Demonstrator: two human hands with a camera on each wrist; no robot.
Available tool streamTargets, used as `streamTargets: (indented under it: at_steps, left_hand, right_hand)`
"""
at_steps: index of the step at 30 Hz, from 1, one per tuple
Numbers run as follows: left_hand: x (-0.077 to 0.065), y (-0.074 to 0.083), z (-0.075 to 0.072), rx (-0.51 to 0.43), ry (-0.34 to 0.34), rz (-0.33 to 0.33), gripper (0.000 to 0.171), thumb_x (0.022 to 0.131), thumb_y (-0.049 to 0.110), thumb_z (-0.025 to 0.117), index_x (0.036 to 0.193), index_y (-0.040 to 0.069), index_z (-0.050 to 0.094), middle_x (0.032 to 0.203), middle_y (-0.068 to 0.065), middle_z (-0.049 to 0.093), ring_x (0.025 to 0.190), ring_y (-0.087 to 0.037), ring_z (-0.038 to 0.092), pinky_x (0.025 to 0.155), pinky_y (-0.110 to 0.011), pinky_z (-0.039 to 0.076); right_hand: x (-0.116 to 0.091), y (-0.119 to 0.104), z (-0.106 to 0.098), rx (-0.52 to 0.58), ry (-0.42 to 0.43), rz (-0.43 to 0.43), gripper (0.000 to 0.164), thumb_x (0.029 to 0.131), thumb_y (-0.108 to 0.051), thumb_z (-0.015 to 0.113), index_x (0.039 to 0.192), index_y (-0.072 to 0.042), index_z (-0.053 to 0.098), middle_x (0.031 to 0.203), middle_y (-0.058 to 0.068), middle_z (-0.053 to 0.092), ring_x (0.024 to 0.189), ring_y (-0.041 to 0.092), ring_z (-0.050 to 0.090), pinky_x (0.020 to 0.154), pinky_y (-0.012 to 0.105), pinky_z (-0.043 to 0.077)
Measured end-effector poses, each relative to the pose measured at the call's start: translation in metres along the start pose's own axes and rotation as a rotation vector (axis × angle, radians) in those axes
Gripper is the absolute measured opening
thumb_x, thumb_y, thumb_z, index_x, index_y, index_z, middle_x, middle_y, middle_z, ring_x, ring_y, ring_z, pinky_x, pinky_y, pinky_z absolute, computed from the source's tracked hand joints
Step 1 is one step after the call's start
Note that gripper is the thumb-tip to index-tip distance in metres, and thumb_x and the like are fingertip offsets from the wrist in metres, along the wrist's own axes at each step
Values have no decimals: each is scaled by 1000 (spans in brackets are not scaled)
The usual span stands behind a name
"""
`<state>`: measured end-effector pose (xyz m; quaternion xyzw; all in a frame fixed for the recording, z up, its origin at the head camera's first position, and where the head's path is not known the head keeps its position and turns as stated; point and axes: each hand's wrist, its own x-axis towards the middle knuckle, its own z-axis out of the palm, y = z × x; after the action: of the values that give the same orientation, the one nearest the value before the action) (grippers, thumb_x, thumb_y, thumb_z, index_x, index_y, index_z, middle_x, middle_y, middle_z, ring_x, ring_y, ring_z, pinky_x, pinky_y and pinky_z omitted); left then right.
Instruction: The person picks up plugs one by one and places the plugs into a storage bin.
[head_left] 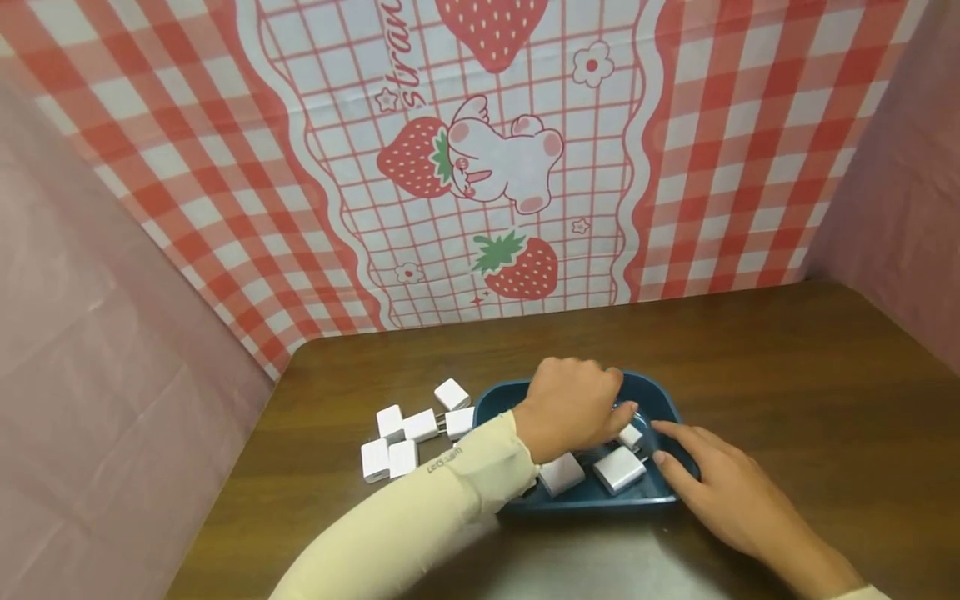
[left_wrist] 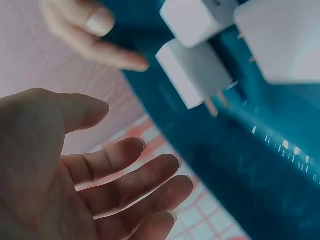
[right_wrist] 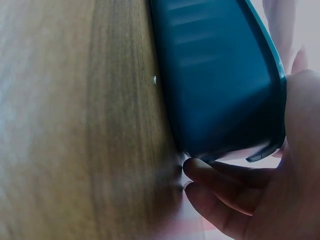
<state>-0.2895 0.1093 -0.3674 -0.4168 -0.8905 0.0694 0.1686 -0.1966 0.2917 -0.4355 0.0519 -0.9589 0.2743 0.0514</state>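
Note:
A dark blue plastic tray point(head_left: 641, 390) rests on the table with white wall chargers in it. My left hand point(head_left: 573, 404) hovers over the tray, fingers loosely spread and holding nothing in the left wrist view. Below it, a white charger point(left_wrist: 195, 75) lies with its prongs showing, against two others. Nearer the tray's front, in the head view, are a silver-edged charger point(head_left: 621, 471) and another charger point(head_left: 561, 475). My right hand point(head_left: 727, 483) grips the tray's right wall, with thumb and index finger over the rim and other fingers point(right_wrist: 220, 185) low against the outside.
Left of the tray, several white chargers point(head_left: 402, 458) lie in a loose cluster on the brown wooden table point(head_left: 787, 358). One charger point(head_left: 460, 422) sits right at the tray's left edge. A red checked cloth point(head_left: 720, 167) with strawberries hangs behind; pink cloth point(head_left: 112, 292) hangs at the sides.

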Motion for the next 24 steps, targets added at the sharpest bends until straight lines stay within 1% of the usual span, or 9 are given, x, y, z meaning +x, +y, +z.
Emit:
streamTargets:
  at_steps: [3,6,9,12,17,20,24]
  left_hand:
    - [-8,-12,-9,-22,64,-18,37,89,51,46,87,20,65,58,8,50,46,-7,43,37,-22,31]
    - [-19,-26,-16,-13,137,-45,32,89,48,48,84,20,63,63,8,53,50,-8,47,38,-24,32]
    - [-30,-40,-18,-20,207,-72,29,88,46,50,77,20,59,60,8,50,48,-9,46,38,-26,31]
    - [-41,-52,-20,-47,253,-100,27,87,44,53,74,21,58,57,9,48,46,-9,44,36,-26,28]
    - [-57,-67,-21,-95,245,-164,25,87,43,53,80,22,63,65,11,58,50,-6,49,36,-24,29]
    - [-66,-74,-21,-119,201,-201,27,88,44,52,84,21,64,68,10,59,51,-5,48,37,-23,31]
    - [-76,-83,-21,-125,171,-252,29,88,46,52,85,20,65,70,10,60,53,-5,50,39,-23,33]
  right_hand:
    - [0,-1,0,-7,0,8,54,93,-52,42,133,-17,48,129,17,50,115,41,48,83,64,36]
    - [1,-2,0,-16,-11,27,57,92,-54,42,133,-16,48,129,18,50,114,41,48,84,64,35]
    - [1,-4,0,-23,-38,56,60,91,-57,41,134,-16,48,130,18,49,114,40,48,84,65,35]
    - [1,-3,0,-22,-53,70,60,91,-57,41,134,-16,47,132,18,48,115,40,47,84,66,34]
    - [1,-3,1,-21,-56,74,60,91,-58,40,134,-17,47,133,18,47,116,40,46,85,65,33]
    - [3,-5,1,-22,-69,89,61,90,-59,40,135,-17,47,133,18,47,116,40,46,86,65,33]
    - [4,-5,1,-20,-77,90,62,90,-59,40,135,-16,47,133,18,47,117,41,45,86,65,34]
